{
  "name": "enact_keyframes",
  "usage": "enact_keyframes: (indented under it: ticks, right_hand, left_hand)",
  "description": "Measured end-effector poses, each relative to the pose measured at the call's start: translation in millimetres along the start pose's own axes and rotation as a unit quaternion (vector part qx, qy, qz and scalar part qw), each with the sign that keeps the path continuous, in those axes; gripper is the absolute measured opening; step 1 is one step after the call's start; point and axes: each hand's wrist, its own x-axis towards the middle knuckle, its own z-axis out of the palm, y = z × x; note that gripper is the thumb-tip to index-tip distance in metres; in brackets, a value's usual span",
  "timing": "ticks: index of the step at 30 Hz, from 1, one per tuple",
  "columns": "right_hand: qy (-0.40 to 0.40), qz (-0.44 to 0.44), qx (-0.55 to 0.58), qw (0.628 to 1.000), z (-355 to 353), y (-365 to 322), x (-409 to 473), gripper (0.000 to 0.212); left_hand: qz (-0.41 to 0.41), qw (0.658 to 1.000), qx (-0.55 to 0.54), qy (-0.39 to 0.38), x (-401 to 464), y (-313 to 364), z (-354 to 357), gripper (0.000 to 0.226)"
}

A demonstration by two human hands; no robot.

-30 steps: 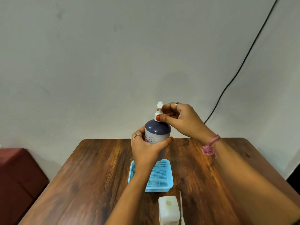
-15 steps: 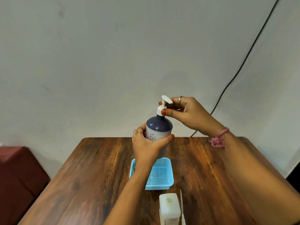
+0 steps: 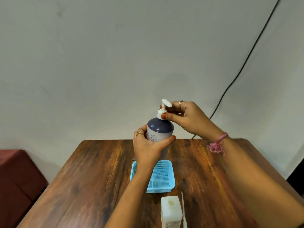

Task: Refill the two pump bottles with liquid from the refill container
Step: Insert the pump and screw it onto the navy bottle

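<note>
My left hand (image 3: 148,149) grips the pump bottle (image 3: 159,131) above the bench's far edge while my right hand (image 3: 185,116) pinches its collar (image 3: 160,113); a careless twist could tip and spill it.

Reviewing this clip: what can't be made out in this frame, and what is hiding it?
Head view only:
- Lower body of the pump bottle: covered by the left hand, so its fill level is unknown.
- Pump collar: partly hidden by the right hand; whether it is loosened cannot be told.
- White container: cut off by the bottom edge.
- Left part of the blue basket: behind the left forearm.
</note>
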Motion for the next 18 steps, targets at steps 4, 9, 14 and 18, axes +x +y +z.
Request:
enact_keyframes:
  ticks: [4, 9, 14, 18]
  right_hand:
    - [0.032, -0.005, 0.010, 0.999, 6, 3, -3, 0.035]
    - [0.019, 0.004, -0.005, 1.000, 1, 3, -3, 0.038]
    - [-0.052, 0.017, 0.035, 0.998, -6, 4, -1, 0.048]
    - [0.000, 0.009, 0.040, 0.999, 4, 9, -4, 0.033]
  left_hand:
    - [-0.005, 1.000, 0.007, 0.002, 0, -3, 1, 0.090]
    - [-0.004, 1.000, 0.003, 0.001, -1, -3, -1, 0.090]
    - [0.000, 1.000, 0.013, -0.003, -1, -3, -3, 0.091]
    - [-0.001, 1.000, 0.013, -0.003, -3, -2, -2, 0.091]
